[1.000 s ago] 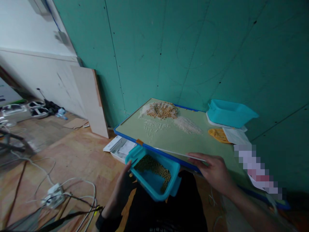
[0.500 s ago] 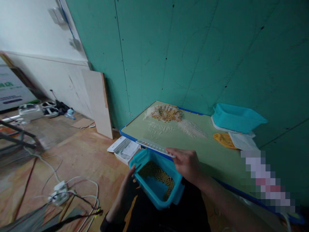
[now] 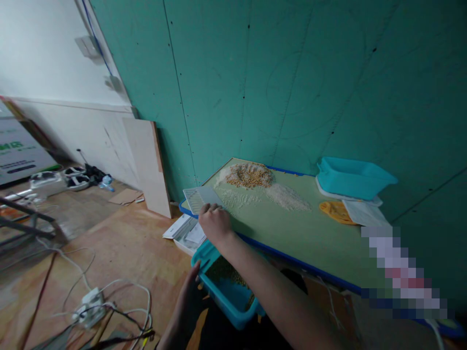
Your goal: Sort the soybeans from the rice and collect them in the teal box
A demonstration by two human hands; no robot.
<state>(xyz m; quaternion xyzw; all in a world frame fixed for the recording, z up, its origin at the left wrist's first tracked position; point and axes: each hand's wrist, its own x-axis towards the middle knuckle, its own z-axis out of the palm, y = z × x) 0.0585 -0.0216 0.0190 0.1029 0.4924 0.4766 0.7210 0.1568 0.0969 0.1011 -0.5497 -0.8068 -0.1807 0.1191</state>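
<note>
My left hand (image 3: pixel 191 287) grips the left end of a teal plastic bin (image 3: pixel 228 297) holding soybeans, kept below the table's near edge over my lap. My right hand (image 3: pixel 214 221) reaches across to the table's near left corner and holds a white slotted sieve tray (image 3: pixel 200 198), which lies nearly flat over the blue rim. On the green table top (image 3: pixel 292 228), at the far left, sits a heap of soybeans mixed with rice (image 3: pixel 249 175), and a trail of white rice (image 3: pixel 288 197) runs to its right.
A second teal bin (image 3: pixel 352 177) stands at the table's far right on white paper, with a yellow cloth (image 3: pixel 335 211) in front of it. A white box (image 3: pixel 184 228) lies on the floor by the table. Cables and a power strip (image 3: pixel 89 301) cross the wooden floor. A teal wall rises behind.
My right hand carried the white sieve tray leftward along the table's near edge, from the middle to the near left corner. The teal bin stayed low in my left hand.
</note>
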